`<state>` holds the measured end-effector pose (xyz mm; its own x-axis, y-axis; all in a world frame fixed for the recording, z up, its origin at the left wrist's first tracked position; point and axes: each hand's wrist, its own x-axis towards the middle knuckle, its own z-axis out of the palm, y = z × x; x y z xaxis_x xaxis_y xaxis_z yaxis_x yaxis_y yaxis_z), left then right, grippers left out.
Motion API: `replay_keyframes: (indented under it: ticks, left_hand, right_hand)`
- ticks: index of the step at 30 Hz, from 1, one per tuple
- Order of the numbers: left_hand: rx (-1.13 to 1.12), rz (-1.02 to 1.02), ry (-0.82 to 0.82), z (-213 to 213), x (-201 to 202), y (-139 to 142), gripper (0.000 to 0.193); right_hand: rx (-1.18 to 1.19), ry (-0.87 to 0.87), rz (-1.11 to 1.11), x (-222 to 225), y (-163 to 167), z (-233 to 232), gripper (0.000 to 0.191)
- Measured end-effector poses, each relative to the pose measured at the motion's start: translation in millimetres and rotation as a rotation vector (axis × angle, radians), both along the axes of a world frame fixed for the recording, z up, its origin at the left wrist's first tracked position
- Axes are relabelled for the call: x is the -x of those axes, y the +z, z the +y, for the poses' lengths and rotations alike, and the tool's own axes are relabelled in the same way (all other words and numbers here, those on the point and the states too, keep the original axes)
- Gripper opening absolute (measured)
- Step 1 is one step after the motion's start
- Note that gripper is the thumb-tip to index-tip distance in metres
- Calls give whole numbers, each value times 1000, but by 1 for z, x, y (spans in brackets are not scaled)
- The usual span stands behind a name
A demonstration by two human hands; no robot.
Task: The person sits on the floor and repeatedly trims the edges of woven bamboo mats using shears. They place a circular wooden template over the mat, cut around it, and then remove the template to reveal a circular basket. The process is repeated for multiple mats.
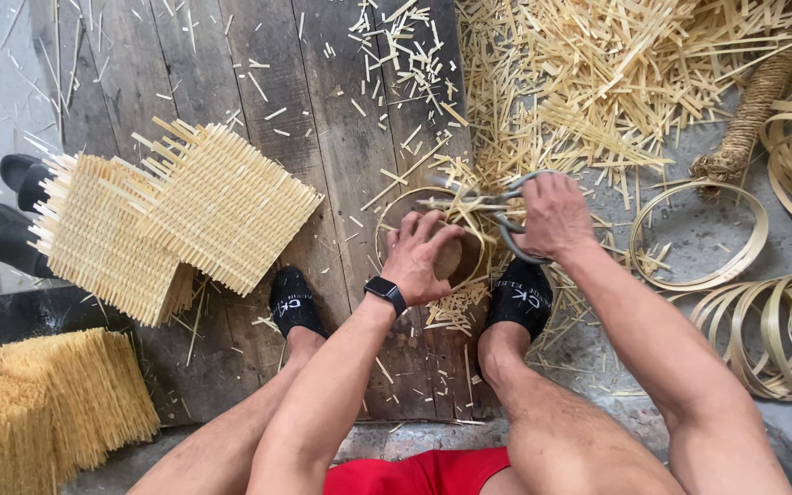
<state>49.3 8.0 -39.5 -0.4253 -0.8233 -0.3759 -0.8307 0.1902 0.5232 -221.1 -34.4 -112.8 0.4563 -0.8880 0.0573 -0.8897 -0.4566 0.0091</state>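
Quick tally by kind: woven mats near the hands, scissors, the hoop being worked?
Square woven bamboo mats lying on the plank floor: 2
Grey metal scissors, in the right hand: 1
Round bamboo hoop, under the left hand: 1
Total: 4

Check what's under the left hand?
Left hand presses a round woven piece inside a bamboo hoop; plank floor beneath. The piece's centre is covered.

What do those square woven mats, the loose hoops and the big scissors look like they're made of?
Woven mats: pale, unfinished bamboo-like strips, with splintery ends sticking out. Hoops: thin bent strips of seemingly the same matt material. Scissors, in the right hand: grey, dull metal, probably steel.
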Motion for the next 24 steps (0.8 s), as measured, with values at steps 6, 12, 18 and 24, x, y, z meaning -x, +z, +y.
replay_keyframes:
  ticks: [6,12,18,24]
  left_hand:
    - [-18,17,-127,-11,-8,6,94]
    - [10,80,-129,-15,-12,7,91]
    - [117,102,365,11,5,6,90]
    - [264,54,702,2,-10,-28,68]
  right_hand:
    - [-307,-24,52,12,-7,-3,25]
    - [-421,-101,96,29,-11,-5,24]
    - [-537,-651,-7,65,-8,-7,49]
    - [-535,-812,-9,73,-5,20,87]
